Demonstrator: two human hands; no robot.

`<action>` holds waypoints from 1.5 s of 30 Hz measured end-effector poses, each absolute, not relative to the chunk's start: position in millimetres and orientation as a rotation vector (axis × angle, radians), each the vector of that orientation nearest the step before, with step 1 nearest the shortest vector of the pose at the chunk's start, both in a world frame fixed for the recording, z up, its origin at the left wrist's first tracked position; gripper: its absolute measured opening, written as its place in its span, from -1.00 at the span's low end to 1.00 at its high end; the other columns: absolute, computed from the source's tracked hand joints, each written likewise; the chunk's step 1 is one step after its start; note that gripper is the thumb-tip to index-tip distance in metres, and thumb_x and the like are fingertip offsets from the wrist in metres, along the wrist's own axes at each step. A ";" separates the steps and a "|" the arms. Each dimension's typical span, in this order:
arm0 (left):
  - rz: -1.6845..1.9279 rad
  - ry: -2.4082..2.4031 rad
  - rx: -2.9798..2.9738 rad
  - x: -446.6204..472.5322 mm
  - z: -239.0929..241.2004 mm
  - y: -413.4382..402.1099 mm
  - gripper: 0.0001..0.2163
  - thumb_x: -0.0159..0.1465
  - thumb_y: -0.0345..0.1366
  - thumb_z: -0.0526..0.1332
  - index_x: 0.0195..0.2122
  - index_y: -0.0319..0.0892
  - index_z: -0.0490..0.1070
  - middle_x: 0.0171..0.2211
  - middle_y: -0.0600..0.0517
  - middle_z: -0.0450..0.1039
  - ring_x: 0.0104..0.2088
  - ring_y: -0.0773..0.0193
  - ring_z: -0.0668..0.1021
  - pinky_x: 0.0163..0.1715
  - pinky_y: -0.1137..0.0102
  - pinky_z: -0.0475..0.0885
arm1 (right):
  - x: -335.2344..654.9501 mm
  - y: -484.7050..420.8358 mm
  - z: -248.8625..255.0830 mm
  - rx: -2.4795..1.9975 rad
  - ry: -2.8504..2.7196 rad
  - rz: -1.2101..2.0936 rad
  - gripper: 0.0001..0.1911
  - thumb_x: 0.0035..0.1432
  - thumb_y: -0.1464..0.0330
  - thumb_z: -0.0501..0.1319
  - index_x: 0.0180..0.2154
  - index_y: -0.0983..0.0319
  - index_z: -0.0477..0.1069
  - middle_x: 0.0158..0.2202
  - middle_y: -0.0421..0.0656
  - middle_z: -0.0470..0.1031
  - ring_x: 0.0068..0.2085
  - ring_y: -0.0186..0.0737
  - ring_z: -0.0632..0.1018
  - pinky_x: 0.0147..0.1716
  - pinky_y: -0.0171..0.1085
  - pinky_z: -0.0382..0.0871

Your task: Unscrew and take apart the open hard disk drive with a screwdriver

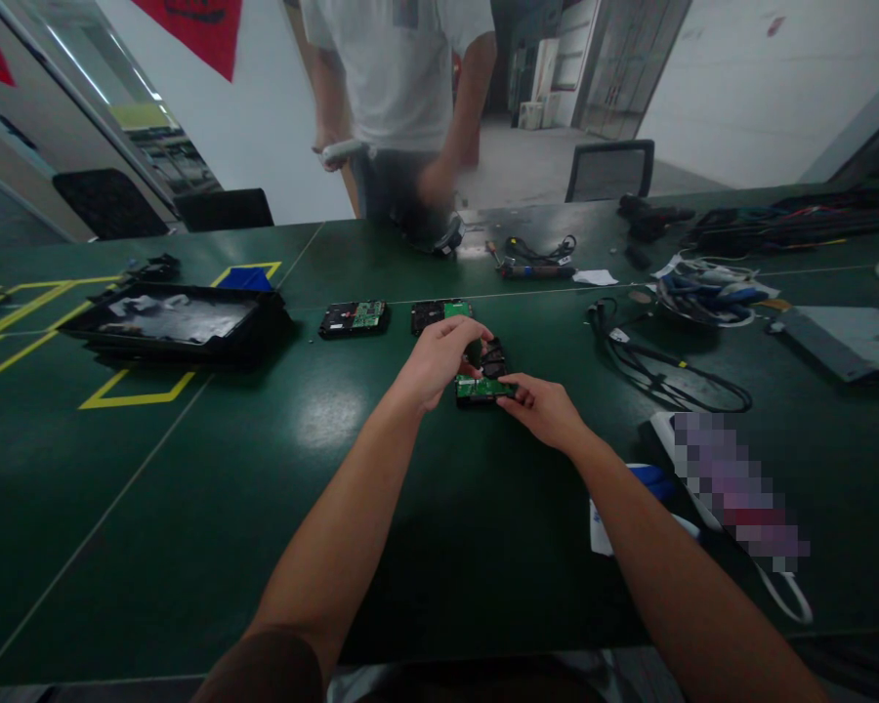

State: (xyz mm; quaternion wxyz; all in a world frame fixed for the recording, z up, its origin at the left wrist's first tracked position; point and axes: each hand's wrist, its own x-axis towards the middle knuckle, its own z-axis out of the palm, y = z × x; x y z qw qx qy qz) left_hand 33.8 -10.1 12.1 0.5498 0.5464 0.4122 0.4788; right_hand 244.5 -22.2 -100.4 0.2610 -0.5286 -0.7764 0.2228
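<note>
A hard drive with a green circuit board lies board-up on the green table in front of me. My left hand curls over its far left corner, fingers closed on the drive. My right hand pinches the near right edge of the same drive. Two more drives, one and another, lie side by side just beyond it.
A black tray with a silvery bag sits at the left inside yellow floor-tape marks. Cables and tools crowd the right side. A person in a white shirt stands across the table. A white-blue object lies by my right forearm.
</note>
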 end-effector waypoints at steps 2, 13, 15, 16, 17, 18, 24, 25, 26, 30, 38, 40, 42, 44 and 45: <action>1.101 0.961 1.228 34.6 13.2 -11.1 -0.85 0.26 -0.22 0.20 -0.30 -0.18 0.47 -0.32 -0.07 0.49 -0.28 0.21 0.54 -0.53 0.46 0.45 | 244.6 -22.0 -101.0 -1.422 -2.103 0.603 -0.58 0.28 0.18 0.27 0.15 0.08 0.46 -0.33 -0.20 0.51 -0.37 -0.26 0.49 -0.36 -0.26 0.35; 1.168 0.980 1.297 36.0 10.4 -8.7 -0.84 0.24 -0.23 0.23 -0.36 -0.20 0.50 -0.25 -0.05 0.44 -0.21 0.22 0.50 -0.47 0.46 0.47 | 244.5 -21.2 -101.8 -1.404 -2.105 0.604 -0.58 0.27 0.19 0.28 0.13 0.09 0.46 -0.34 -0.21 0.50 -0.38 -0.26 0.48 -0.36 -0.27 0.34; 1.154 0.988 1.288 35.5 11.3 -9.2 -0.84 0.25 -0.22 0.22 -0.35 -0.20 0.51 -0.26 -0.05 0.45 -0.22 0.22 0.50 -0.48 0.46 0.46 | 245.0 -21.0 -102.1 -1.406 -2.104 0.598 -0.59 0.27 0.18 0.28 0.13 0.09 0.47 -0.34 -0.21 0.50 -0.38 -0.26 0.48 -0.35 -0.27 0.34; 1.144 0.989 1.265 35.5 11.9 -9.5 -0.84 0.25 -0.22 0.22 -0.33 -0.20 0.50 -0.27 -0.05 0.45 -0.23 0.22 0.51 -0.49 0.46 0.46 | 245.1 -20.9 -102.2 -1.407 -2.102 0.594 -0.59 0.27 0.18 0.28 0.13 0.08 0.47 -0.34 -0.21 0.50 -0.38 -0.26 0.48 -0.35 -0.27 0.34; 1.136 0.984 1.232 35.7 12.4 -9.9 -0.85 0.25 -0.22 0.23 -0.31 -0.20 0.48 -0.29 -0.05 0.46 -0.25 0.21 0.52 -0.49 0.45 0.47 | 245.3 -20.9 -102.4 -1.408 -2.101 0.591 -0.59 0.27 0.18 0.28 0.13 0.08 0.47 -0.33 -0.20 0.51 -0.37 -0.26 0.49 -0.35 -0.27 0.34; 1.130 0.974 1.194 36.1 12.7 -10.3 -0.85 0.26 -0.22 0.23 -0.28 -0.19 0.47 -0.31 -0.05 0.46 -0.26 0.21 0.53 -0.49 0.43 0.47 | 245.4 -20.9 -102.5 -1.408 -2.100 0.589 -0.59 0.27 0.18 0.28 0.13 0.08 0.47 -0.33 -0.20 0.51 -0.37 -0.26 0.49 -0.35 -0.27 0.34; 1.150 0.952 1.138 37.6 11.4 -9.5 -0.88 0.26 -0.24 0.22 -0.30 -0.19 0.43 -0.30 -0.07 0.48 -0.24 0.21 0.54 -0.41 0.41 0.51 | 244.7 -22.2 -101.1 -1.425 -2.098 0.603 -0.59 0.27 0.17 0.28 0.13 0.07 0.47 -0.30 -0.18 0.52 -0.36 -0.25 0.50 -0.35 -0.27 0.36; 1.160 0.966 1.172 37.3 10.9 -9.0 -0.87 0.25 -0.24 0.22 -0.33 -0.20 0.45 -0.27 -0.08 0.48 -0.21 0.20 0.54 -0.41 0.42 0.51 | 244.6 -22.4 -100.7 -1.426 -2.098 0.609 -0.59 0.27 0.18 0.28 0.13 0.07 0.47 -0.30 -0.18 0.52 -0.36 -0.25 0.50 -0.36 -0.27 0.36; 1.170 0.978 1.209 36.8 10.6 -8.5 -0.86 0.24 -0.24 0.22 -0.36 -0.20 0.46 -0.24 -0.09 0.48 -0.19 0.20 0.53 -0.42 0.44 0.50 | 244.5 -22.6 -100.5 -1.426 -2.097 0.611 -0.59 0.27 0.18 0.28 0.13 0.07 0.47 -0.31 -0.19 0.52 -0.36 -0.25 0.50 -0.36 -0.27 0.36; 1.156 0.972 1.261 34.9 10.2 -8.0 -0.83 0.25 -0.22 0.20 -0.35 -0.20 0.51 -0.22 -0.10 0.48 -0.17 0.17 0.53 -0.45 0.45 0.48 | 244.5 -22.7 -100.3 -1.431 -2.092 0.609 -0.59 0.27 0.18 0.27 0.13 0.07 0.47 -0.32 -0.20 0.51 -0.35 -0.25 0.50 -0.35 -0.27 0.37; 1.149 0.943 1.175 35.4 12.0 -9.1 -0.85 0.26 -0.25 0.18 -0.31 -0.20 0.46 -0.31 -0.08 0.49 -0.25 0.21 0.54 -0.37 0.39 0.51 | 243.9 -21.9 -100.1 -1.435 -2.097 0.602 -0.60 0.27 0.19 0.28 0.12 0.08 0.48 -0.34 -0.19 0.52 -0.37 -0.24 0.50 -0.36 -0.26 0.37; 1.163 0.992 1.259 34.6 11.5 -8.3 -0.82 0.26 -0.24 0.16 -0.37 -0.20 0.49 -0.24 -0.10 0.50 -0.23 0.22 0.52 -0.40 0.42 0.48 | 243.8 -22.1 -100.1 -1.428 -2.097 0.602 -0.59 0.27 0.18 0.28 0.12 0.07 0.47 -0.34 -0.19 0.52 -0.37 -0.24 0.50 -0.36 -0.25 0.37; 1.164 1.015 1.315 33.6 10.8 -7.7 -0.80 0.25 -0.23 0.15 -0.39 -0.20 0.51 -0.19 -0.11 0.51 -0.20 0.21 0.52 -0.43 0.44 0.46 | 243.8 -22.3 -100.2 -1.423 -2.096 0.602 -0.59 0.27 0.18 0.27 0.13 0.07 0.47 -0.32 -0.19 0.52 -0.37 -0.24 0.50 -0.36 -0.25 0.37; 1.146 1.000 1.317 33.1 10.3 -7.7 -0.79 0.25 -0.21 0.16 -0.36 -0.20 0.53 -0.20 -0.11 0.51 -0.20 0.19 0.52 -0.45 0.45 0.45 | 243.8 -22.5 -100.3 -1.426 -2.094 0.598 -0.60 0.27 0.18 0.27 0.13 0.07 0.47 -0.32 -0.19 0.52 -0.37 -0.24 0.50 -0.36 -0.26 0.37; 1.132 0.985 1.294 33.2 10.0 -7.8 -0.80 0.25 -0.21 0.17 -0.33 -0.20 0.52 -0.23 -0.11 0.51 -0.21 0.18 0.53 -0.47 0.44 0.44 | 243.9 -22.6 -100.3 -1.429 -2.095 0.596 -0.60 0.27 0.18 0.28 0.12 0.07 0.47 -0.32 -0.19 0.52 -0.36 -0.25 0.50 -0.36 -0.26 0.36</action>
